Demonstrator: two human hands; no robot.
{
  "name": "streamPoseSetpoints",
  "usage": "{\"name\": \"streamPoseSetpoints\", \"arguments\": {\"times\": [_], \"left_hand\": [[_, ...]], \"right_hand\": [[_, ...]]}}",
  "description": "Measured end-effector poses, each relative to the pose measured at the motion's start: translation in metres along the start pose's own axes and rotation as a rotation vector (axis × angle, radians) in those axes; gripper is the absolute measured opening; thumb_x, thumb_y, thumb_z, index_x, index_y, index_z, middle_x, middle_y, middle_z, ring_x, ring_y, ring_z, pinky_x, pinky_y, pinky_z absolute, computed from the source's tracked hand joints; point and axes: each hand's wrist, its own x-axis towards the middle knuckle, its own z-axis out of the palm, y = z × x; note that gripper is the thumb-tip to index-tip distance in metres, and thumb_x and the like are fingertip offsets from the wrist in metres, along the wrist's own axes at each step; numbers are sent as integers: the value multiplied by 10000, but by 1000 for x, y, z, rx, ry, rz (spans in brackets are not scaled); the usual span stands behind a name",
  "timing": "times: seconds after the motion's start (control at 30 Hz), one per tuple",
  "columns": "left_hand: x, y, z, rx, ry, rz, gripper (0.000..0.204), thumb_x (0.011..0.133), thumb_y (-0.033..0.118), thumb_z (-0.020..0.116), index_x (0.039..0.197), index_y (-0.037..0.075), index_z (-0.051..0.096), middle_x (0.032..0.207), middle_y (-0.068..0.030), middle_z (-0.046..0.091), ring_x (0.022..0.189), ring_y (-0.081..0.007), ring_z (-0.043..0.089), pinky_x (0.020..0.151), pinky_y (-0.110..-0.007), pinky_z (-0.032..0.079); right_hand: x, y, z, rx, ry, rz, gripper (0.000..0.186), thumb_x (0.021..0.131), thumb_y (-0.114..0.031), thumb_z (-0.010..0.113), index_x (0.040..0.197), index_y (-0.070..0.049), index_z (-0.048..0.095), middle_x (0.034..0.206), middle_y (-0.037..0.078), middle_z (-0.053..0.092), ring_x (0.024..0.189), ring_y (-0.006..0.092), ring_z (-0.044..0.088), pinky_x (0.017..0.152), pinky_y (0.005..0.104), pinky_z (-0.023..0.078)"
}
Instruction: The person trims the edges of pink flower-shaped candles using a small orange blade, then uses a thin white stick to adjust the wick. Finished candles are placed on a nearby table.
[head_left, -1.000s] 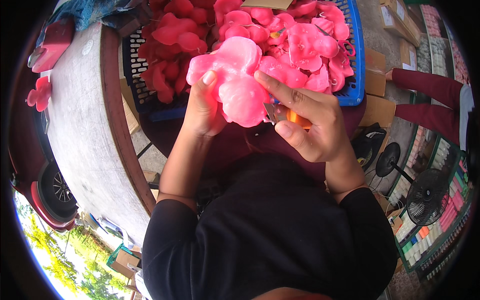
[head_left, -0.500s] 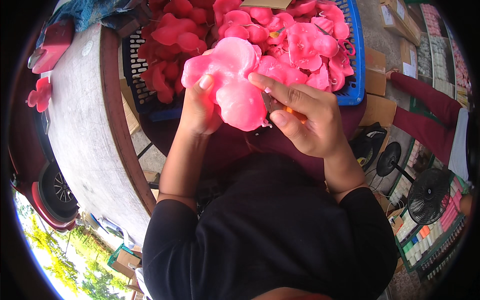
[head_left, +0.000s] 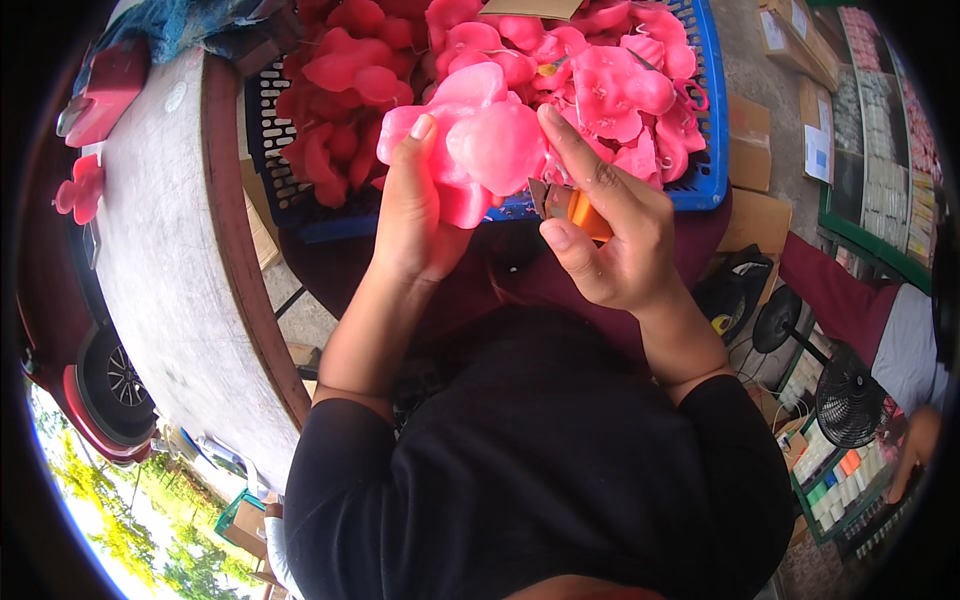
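My left hand grips a glossy pink lobed piece, shaped like a flower and waxy-looking, its thumb pressed on the near-left lobe. My right hand is closed around a short cutter knife with an orange handle. Its dark blade points left, close to the right edge of the pink piece; whether it touches cannot be made out. The right index finger reaches up beside that edge. Beyond both hands, a blue plastic basket holds a heap of similar pink pieces.
On the left stands a pale worn table with a small pink piece at its far edge. To the right are cardboard boxes, a black fan, shelves of rolls and another person in maroon trousers.
The pink piece has been turned in my left hand, so other lobes face up. My right hand has shifted slightly, showing more of the knife. The other person at the right has moved.
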Motion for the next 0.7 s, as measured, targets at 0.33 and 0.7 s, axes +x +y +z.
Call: {"name": "streamPoseSetpoints", "arguments": {"times": [0.33,0.7], "left_hand": [[-4,0,2,3,-9,-12,418,970,381,414,1183,29,488,1038,-105,620,869,-196,621,699,-326,508],[-4,-4,-1,-43,-49,26,411,973,370,416,1182,24,492,1040,-115,624,871,-203,633,696,-332,520]], "right_hand": [[3,-6,-11,-285,-115,-33,496,833,-228,627,1275,-13,560,839,117,643,541,165,548,530,287,455],[2,-6,-11,-329,-99,-28,438,840,-158,628,1259,-35,592,625,44,533,491,129,455,488,270,400]]}}
